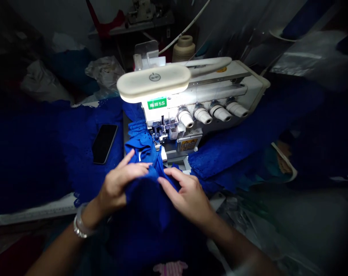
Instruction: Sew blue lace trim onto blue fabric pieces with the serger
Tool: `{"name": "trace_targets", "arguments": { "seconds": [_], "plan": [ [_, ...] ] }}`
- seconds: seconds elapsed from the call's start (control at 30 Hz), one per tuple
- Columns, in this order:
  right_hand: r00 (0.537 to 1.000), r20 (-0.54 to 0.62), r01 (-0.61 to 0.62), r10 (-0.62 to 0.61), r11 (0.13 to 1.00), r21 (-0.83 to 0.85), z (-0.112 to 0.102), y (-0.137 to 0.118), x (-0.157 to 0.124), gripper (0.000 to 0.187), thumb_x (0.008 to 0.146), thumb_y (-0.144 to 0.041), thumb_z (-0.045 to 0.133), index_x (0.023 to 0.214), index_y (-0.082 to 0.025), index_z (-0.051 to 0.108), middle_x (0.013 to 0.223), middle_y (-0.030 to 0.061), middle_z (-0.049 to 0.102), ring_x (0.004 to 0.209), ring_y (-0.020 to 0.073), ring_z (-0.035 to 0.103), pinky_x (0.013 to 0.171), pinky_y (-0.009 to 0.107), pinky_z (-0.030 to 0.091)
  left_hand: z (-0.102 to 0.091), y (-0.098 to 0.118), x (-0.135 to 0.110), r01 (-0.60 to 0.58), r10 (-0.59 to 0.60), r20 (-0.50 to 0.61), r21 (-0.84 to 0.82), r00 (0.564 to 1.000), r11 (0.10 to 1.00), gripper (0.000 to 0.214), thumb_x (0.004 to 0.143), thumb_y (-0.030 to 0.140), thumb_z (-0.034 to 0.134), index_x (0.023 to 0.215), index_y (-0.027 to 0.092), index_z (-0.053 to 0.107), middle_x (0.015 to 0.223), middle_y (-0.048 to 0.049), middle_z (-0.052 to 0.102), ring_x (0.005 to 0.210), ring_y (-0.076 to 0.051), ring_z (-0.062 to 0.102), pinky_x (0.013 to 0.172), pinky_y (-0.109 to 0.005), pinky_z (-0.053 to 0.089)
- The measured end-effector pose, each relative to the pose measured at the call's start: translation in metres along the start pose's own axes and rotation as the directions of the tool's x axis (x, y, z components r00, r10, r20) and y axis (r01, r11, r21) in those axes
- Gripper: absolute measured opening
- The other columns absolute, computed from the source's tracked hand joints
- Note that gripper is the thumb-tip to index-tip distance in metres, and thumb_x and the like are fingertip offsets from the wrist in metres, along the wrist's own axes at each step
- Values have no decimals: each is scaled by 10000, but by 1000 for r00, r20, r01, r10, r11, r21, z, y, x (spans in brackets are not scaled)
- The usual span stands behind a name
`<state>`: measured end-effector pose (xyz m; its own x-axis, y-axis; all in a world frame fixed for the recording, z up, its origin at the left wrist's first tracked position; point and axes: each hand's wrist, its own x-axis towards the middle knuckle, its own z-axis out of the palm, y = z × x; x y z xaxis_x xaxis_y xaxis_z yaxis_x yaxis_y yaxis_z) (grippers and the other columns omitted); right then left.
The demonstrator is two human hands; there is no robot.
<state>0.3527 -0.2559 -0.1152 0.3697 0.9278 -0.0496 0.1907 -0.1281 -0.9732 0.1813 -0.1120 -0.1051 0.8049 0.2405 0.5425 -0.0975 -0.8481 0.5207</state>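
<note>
Your left hand [115, 186] and right hand [189, 195] pinch blue fabric [148, 193] before overlock machine [202, 94]; smartphone [105, 143] left of it, thread cone [184, 50] behind.

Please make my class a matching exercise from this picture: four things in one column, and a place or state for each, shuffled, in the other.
Column one
1. Left hand
2. Phone
3. Thread cone
4. White dials

Column two
A. In a row on the sewing machine
B. Lying on spread blue fabric, screen dark
C. Touching the blue cloth, bracelet at the wrist
D. Standing behind the machine

Pairs: 1-C, 2-B, 3-D, 4-A
</note>
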Motion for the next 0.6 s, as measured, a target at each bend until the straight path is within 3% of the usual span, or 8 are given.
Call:
{"name": "trace_targets", "arguments": {
  "seconds": [0.07,0.13,0.23,0.33,0.4,0.47,0.53,0.6],
  "plan": [
    [977,197,-77,75,997,1,-11,-4,-6,225,858,-407,633,920,-194,670,709,-7,642,662,149,587,628,250,478,-11,-17,8,95,-98,-36,-78,995,992,219,934,272,554,1130,196,615,966,-55,753,872,-199,737,1141,-526,381],
    [930,337,-189,148,978,93,-17,-5,-4,284,894,-465,570,890,-194,655,731,-13,634,678,140,588,620,236,476,-17,-25,17,117,-117,13,-68,993,991,188,930,261,563,1093,197,632,944,-39,746,838,-182,726,1130,-497,395],
    [948,261,-254,182,927,277,-11,2,14,289,848,-482,611,865,-195,638,778,-15,651,750,152,618,693,255,497,-13,-20,25,89,-110,154,139,982,986,308,898,343,612,1173,205,638,998,-76,702,967,-232,675,1117,-552,339],
    [971,174,-221,164,896,386,-1,11,31,268,730,-430,740,761,-187,632,700,-30,638,685,142,603,671,255,491,-4,-6,22,27,-82,135,365,987,931,329,911,310,574,1229,262,643,1041,-96,654,1054,-263,622,1080,-616,300],
    [969,167,-234,180,884,404,2,13,35,284,692,-413,777,678,-183,610,642,-41,618,611,123,572,610,242,472,-1,5,16,16,-40,70,324,997,946,325,931,220,506,1230,252,630,1117,-102,665,1130,-257,609,1100,-582,323],
    [957,177,-285,228,841,460,3,13,32,299,681,-414,794,681,-188,599,618,-51,623,552,108,554,559,231,453,0,16,10,27,-30,14,182,999,983,349,930,170,483,1263,201,580,1190,-102,679,1180,-222,610,1117,-463,396],
    [936,234,-349,262,770,534,2,11,25,293,686,-408,801,790,-198,626,641,-52,661,530,106,569,543,227,451,0,28,6,18,-17,-11,102,1000,995,352,938,142,457,1278,161,547,1196,-95,696,1172,-178,630,1093,-348,457],
    [912,321,-404,256,704,585,1,9,19,330,714,-397,790,952,-214,652,693,-40,704,553,116,610,561,232,468,2,39,5,-8,7,6,109,1000,994,326,964,142,398,1246,142,560,1175,-95,711,1168,-159,638,1086,-318,472]
  ]
}}
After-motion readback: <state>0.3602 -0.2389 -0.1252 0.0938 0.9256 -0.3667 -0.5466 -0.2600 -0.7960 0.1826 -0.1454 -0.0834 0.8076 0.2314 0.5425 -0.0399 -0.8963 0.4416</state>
